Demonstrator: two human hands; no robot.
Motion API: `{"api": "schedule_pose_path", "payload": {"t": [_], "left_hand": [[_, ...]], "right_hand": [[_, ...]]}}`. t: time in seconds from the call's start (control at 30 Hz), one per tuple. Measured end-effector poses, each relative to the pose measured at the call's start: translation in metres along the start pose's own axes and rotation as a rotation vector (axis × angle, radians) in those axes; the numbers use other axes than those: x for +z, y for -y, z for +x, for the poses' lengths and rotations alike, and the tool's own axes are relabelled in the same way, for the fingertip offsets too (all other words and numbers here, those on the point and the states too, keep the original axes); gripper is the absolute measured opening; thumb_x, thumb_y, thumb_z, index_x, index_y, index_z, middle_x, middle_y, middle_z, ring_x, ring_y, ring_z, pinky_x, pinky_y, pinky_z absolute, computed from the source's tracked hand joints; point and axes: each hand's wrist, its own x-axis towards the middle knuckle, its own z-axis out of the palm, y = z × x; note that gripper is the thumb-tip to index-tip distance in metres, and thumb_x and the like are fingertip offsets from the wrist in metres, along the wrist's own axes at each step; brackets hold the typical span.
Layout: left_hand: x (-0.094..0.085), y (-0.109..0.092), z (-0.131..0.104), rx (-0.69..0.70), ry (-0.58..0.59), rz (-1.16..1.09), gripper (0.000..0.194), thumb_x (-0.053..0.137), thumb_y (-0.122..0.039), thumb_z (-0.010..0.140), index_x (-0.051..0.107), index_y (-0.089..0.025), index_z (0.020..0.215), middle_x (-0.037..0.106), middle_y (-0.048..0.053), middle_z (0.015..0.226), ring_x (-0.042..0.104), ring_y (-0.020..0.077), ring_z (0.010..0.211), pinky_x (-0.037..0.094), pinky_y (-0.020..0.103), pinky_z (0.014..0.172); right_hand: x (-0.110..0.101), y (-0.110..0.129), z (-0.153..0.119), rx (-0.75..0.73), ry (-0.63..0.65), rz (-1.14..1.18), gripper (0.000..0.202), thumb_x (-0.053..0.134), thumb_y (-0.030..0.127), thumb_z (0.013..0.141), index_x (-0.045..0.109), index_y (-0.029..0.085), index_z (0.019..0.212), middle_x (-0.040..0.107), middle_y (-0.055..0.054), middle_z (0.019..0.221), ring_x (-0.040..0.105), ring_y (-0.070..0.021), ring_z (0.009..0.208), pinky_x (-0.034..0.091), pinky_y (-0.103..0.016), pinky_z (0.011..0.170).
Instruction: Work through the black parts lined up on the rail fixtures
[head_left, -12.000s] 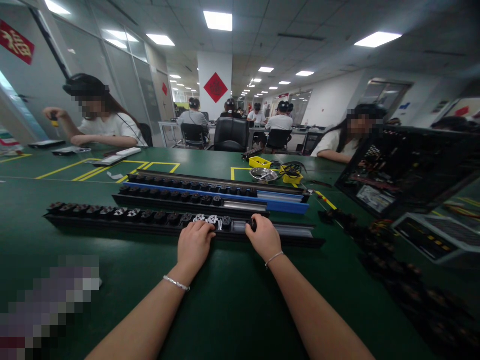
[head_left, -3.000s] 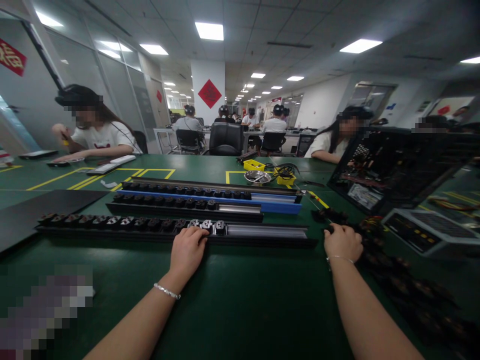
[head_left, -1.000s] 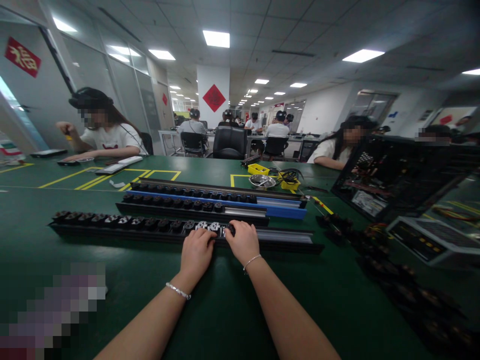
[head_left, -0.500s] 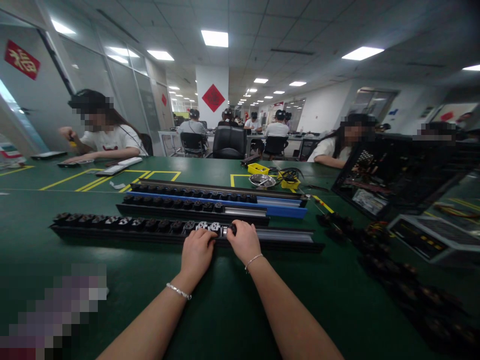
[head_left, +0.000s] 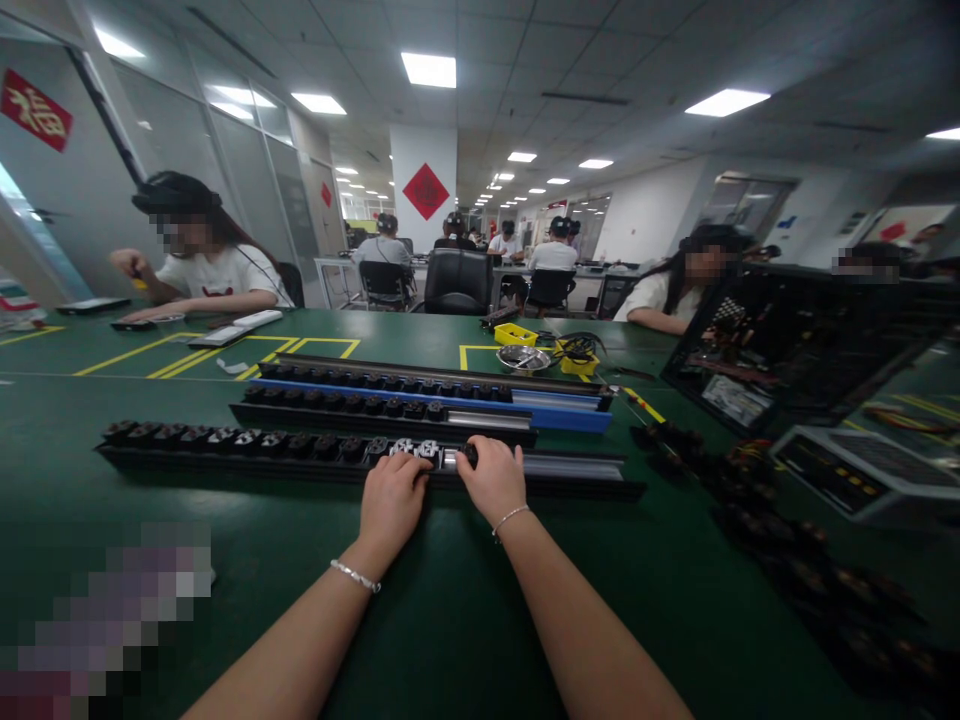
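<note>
A long black rail [head_left: 225, 468] lies across the green table, with a row of dark and silvery modules [head_left: 276, 443] seated along its left and middle part. My left hand [head_left: 393, 500] rests on the rail's near side beside the last silvery modules, its fingers bent together; whether they grip anything is hidden. Just to the right, my right hand [head_left: 493, 480] has its fingers closed on a small black module [head_left: 470, 453] over the rail's metal channel. Right of that hand the bare channel [head_left: 574, 466] shows.
Behind lie a shorter black rail [head_left: 491, 428] and a blue rail [head_left: 577, 416] with modules. A metal bowl [head_left: 523, 358] and a yellow bin [head_left: 515, 335] stand farther back. Dark parts [head_left: 810, 570], a power supply [head_left: 870, 475] and an open computer case [head_left: 765, 350] are at right. People sit beyond.
My right hand has shifted very slightly right along the rail, still with the black module. My left hand has barely moved, and the view has shifted a little.
</note>
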Motion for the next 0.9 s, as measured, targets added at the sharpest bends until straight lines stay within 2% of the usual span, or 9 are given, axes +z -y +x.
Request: {"api": "schedule_pose_path", "payload": {"t": [0.1,0.6,0.73,0.9], "left_hand": [[0.000,0.001,0.000,0.007,0.002,0.007,0.019,0.052,-0.018,0.079,0.065,-0.024,0.091,0.063,0.004,0.090,0.053,0.0207,0.085,0.043,0.035,0.079],[0.000,0.001,0.000,0.017,-0.012,0.023,0.018,0.052,-0.019,0.079,0.066,-0.023,0.091,0.063,0.004,0.089,0.052,0.0208,0.083,0.042,0.033,0.076],[0.000,0.000,0.000,0.015,-0.010,0.025,0.018,0.053,-0.019,0.079,0.066,-0.023,0.091,0.063,0.004,0.089,0.053,0.0209,0.083,0.042,0.034,0.076],[0.001,0.001,-0.001,0.020,-0.011,0.019,0.018,0.053,-0.020,0.080,0.065,-0.024,0.091,0.063,0.003,0.090,0.054,0.0206,0.084,0.042,0.033,0.076]], "right_hand": [[0.000,0.000,-0.001,0.016,0.001,-0.006,0.026,0.046,0.040,0.082,0.060,0.024,0.098,0.065,-0.006,0.102,0.052,-0.0227,0.102,0.019,-0.054,0.101],[-0.002,-0.002,0.002,0.036,0.016,0.025,0.022,0.045,0.033,0.081,0.060,0.021,0.093,0.065,-0.008,0.097,0.054,-0.0229,0.098,0.024,-0.052,0.100],[-0.004,-0.005,0.002,0.032,0.016,0.018,0.022,0.044,0.032,0.081,0.059,0.020,0.093,0.065,-0.008,0.095,0.055,-0.0224,0.096,0.026,-0.048,0.100],[-0.008,-0.012,0.003,0.015,0.015,-0.012,0.022,0.043,0.030,0.081,0.059,0.019,0.091,0.065,-0.008,0.091,0.055,-0.0212,0.091,0.035,-0.037,0.090]]}}
